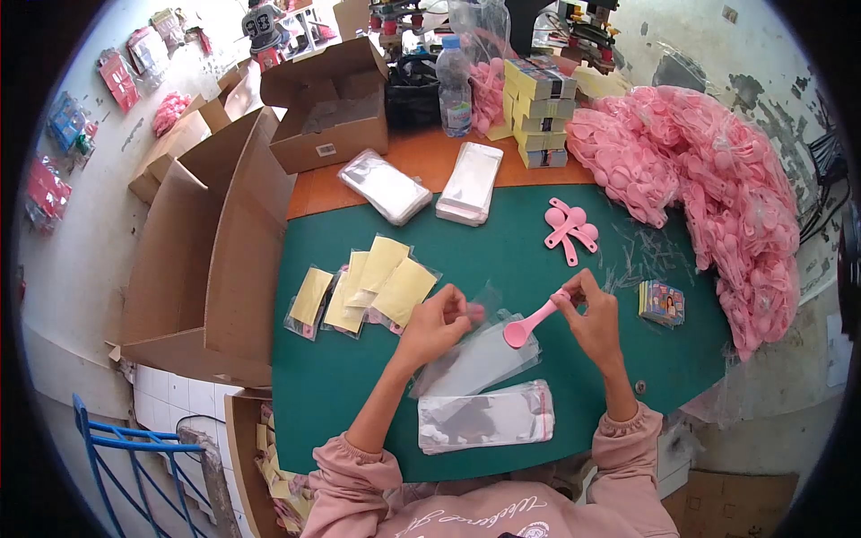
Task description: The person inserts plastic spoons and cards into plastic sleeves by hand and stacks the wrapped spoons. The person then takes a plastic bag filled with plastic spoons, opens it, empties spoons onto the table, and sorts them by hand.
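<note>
My right hand (590, 325) pinches the handle end of a pink measuring spoon (529, 328), its bowl pointing left. My left hand (438, 325) is closed on a thin clear plastic bag (489, 298); something pink shows blurred by its fingertips. Under both hands lie loose clear bags (484, 357), with a neat stack of clear bags (484, 420) nearer me. Several more pink spoons (570, 231) are piled beyond my right hand. Small printed cards (662, 303) sit to its right. Filled packets with yellow card backs (387, 273) overlap left of my left hand.
Two stacks of clear bags (470, 182) lie at the back, by a water bottle (455, 90) and bundled card stacks (540, 112). Bagged pink spoons (691, 170) heap along the right edge. Large open cardboard boxes (184, 260) stand left. A person (265, 31) is in the far background.
</note>
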Action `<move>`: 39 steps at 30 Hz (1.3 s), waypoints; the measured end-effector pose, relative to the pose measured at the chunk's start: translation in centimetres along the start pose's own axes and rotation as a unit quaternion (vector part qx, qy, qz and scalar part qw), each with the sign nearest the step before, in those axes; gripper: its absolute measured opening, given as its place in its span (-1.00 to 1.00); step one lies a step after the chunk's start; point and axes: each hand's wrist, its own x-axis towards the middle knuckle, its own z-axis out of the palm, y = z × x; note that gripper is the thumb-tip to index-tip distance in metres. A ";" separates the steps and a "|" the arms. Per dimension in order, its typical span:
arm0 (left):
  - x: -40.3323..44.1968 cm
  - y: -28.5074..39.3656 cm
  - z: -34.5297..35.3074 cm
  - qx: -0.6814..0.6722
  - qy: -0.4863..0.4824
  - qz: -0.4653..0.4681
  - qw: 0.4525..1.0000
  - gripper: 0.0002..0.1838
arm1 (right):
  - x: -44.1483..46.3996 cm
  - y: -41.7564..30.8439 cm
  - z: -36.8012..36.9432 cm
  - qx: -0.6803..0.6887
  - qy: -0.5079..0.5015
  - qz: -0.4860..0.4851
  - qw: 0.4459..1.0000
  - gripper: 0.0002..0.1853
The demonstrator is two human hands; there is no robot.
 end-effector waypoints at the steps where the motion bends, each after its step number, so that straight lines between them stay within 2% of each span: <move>1: 0.0 0.9 -0.1 -0.085 -0.020 -0.076 0.993 -0.83 | 0.0 0.2 0.2 0.013 0.020 0.003 1.000 -0.81; 2: 0.0 1.5 -0.1 -0.169 -0.039 -0.151 0.973 -0.80 | 0.0 0.2 0.2 0.026 0.039 0.007 0.999 -0.81; 3: 0.0 1.7 0.0 -0.170 -0.039 -0.151 0.973 -0.80 | 0.0 0.2 0.3 0.026 0.039 0.007 0.999 -0.81; 5: -0.1 2.0 0.3 -0.171 -0.058 -0.151 0.972 -0.73 | 0.0 -0.1 0.5 0.092 0.132 0.001 0.987 -0.82; 9: -0.1 2.9 0.4 -0.137 -0.093 -0.151 0.975 -0.69 | -0.2 -0.5 0.2 0.186 0.154 0.003 0.971 -0.84; 12: -0.1 3.2 0.4 -0.172 -0.109 -0.141 0.969 -0.64 | -0.3 -1.3 0.3 0.193 0.137 -0.023 0.971 -0.85; 15: -0.1 3.7 0.4 -0.106 -0.116 -0.166 0.974 -0.64 | -0.3 -1.7 0.3 0.192 0.104 -0.031 0.975 -0.84; 18: 0.0 3.6 1.0 -0.162 -0.138 -0.148 0.966 -0.62 | -0.3 -1.7 0.6 0.184 0.049 -0.040 0.981 -0.84; 20: 0.1 3.5 1.5 -0.208 -0.150 -0.090 0.962 -0.56 | -0.5 -1.6 1.0 0.181 -0.014 -0.029 0.983 -0.82; 24: 0.0 3.4 1.5 -0.161 -0.132 -0.105 0.972 -0.61 | -0.5 -2.1 1.1 0.229 -0.007 0.020 0.973 -0.80; 26: 0.1 2.9 0.8 -0.097 -0.183 -0.145 0.967 -0.66 | -0.3 -2.0 0.4 0.247 0.036 0.023 0.968 -0.79; 30: -0.4 4.7 1.1 -0.077 -0.157 -0.112 0.978 -0.68 | -0.4 -2.5 -0.8 0.237 0.054 0.021 0.970 -0.81; 33: -0.5 5.1 1.7 -0.084 -0.138 -0.104 0.981 -0.68 | -0.5 -2.4 -0.9 0.243 0.101 -0.016 0.965 -0.84; 36: -0.3 4.7 2.3 -0.120 -0.150 -0.091 0.977 -0.68 | -1.0 -2.8 -0.3 0.256 0.074 -0.037 0.963 -0.87; 38: -0.4 5.4 2.6 -0.150 -0.157 -0.087 0.972 -0.65 | -1.5 -3.3 -0.3 0.207 -0.018 -0.031 0.978 -0.84; 39: -0.4 5.4 2.5 -0.150 -0.157 -0.085 0.972 -0.65 | -1.5 -3.3 -0.2 0.206 -0.018 -0.032 0.978 -0.84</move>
